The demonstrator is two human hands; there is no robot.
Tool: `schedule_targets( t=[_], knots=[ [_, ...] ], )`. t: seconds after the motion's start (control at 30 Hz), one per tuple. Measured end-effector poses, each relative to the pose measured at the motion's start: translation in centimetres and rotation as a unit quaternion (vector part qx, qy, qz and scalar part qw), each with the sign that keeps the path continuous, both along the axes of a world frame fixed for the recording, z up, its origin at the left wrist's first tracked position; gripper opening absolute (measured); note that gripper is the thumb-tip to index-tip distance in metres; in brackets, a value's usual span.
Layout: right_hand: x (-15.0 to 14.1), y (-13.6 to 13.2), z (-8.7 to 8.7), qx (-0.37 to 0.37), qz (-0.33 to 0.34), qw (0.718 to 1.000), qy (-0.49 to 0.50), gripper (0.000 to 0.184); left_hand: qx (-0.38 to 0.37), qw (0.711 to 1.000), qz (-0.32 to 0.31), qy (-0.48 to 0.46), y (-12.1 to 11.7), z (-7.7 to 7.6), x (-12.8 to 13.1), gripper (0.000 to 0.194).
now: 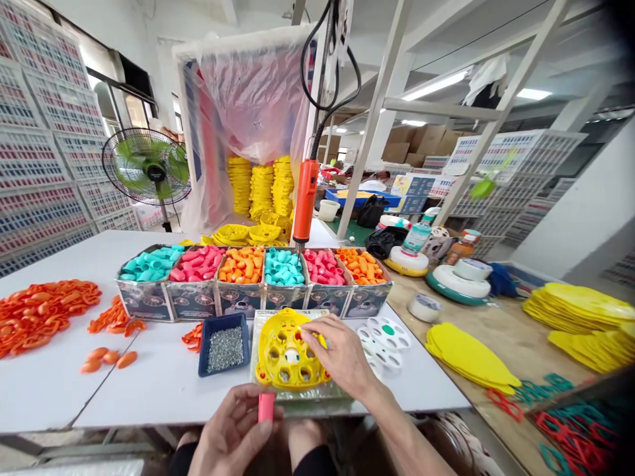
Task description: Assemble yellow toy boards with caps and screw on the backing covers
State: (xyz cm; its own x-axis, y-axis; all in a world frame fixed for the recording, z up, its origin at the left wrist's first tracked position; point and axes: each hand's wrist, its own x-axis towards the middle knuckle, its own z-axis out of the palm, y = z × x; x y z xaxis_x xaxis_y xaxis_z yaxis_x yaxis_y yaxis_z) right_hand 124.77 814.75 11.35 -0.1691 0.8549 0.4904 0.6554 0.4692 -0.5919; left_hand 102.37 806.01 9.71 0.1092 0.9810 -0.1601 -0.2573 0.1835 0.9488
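Observation:
My left hand point(243, 423) is closed on a pink plastic tube point(266, 406), just below the near edge of the work spot. Over the right side of a yellow plastic shell point(270, 350) with several round holes, my right hand point(342, 350) has its fingers drawn together at one hole; whatever they pinch is hidden. A small red bit shows beside those fingertips. Under the shell lies a printed, plastic-covered board point(317, 396). An orange electric screwdriver point(305, 198) hangs behind it, tip down. White parts with round holes point(389, 337) lie to the right of my right hand.
Behind the shell stands a row of bins point(193, 301) of teal, pink and orange tubes. A blue tray point(201, 344) of screws sits left. Orange parts point(44, 314) are heaped far left. Yellow flat pieces point(466, 354) and a tape roll point(424, 307) lie right.

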Motion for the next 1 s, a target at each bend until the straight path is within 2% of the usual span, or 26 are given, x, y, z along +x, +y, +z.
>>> schedule_targets(
  t=[0.07,0.13,0.2,0.43,0.6,0.77,0.9,1.0],
  knots=[
    [-0.6,-1.8,1.3,-0.043,0.076,0.996,0.034,0.023,0.007,1.0,-0.008,-0.016,0.4,0.4,0.2,0.048],
    [-1.3,-3.5,2.4,-0.09,0.148,0.984,0.05,0.036,0.027,0.999,-0.017,-0.016,0.7,0.5,0.5,0.048],
    [-2.0,-4.7,3.0,-0.113,0.181,0.975,0.064,0.04,0.053,0.998,-0.019,0.003,1.0,0.4,0.7,0.048],
    [-2.9,-5.2,2.2,-0.107,0.19,0.969,0.113,0.019,0.107,0.991,-0.024,0.08,1.0,0.0,1.0,0.032],
    [-2.8,-5.5,1.9,-0.125,0.151,0.973,0.122,0.013,0.128,0.984,0.023,0.119,1.1,0.7,0.8,0.032],
    [-3.1,-5.8,1.7,-0.121,0.13,0.979,0.104,0.019,0.186,0.967,0.073,0.155,1.4,0.6,1.0,0.029],
    [-3.4,-5.8,1.2,-0.071,0.133,0.987,0.062,0.041,0.226,0.954,0.087,0.18,1.6,0.1,1.2,0.024],
    [-3.4,-5.7,1.0,-0.059,0.134,0.987,0.06,0.04,0.236,0.95,0.086,0.184,1.7,-0.1,1.1,0.025]
  ],
)
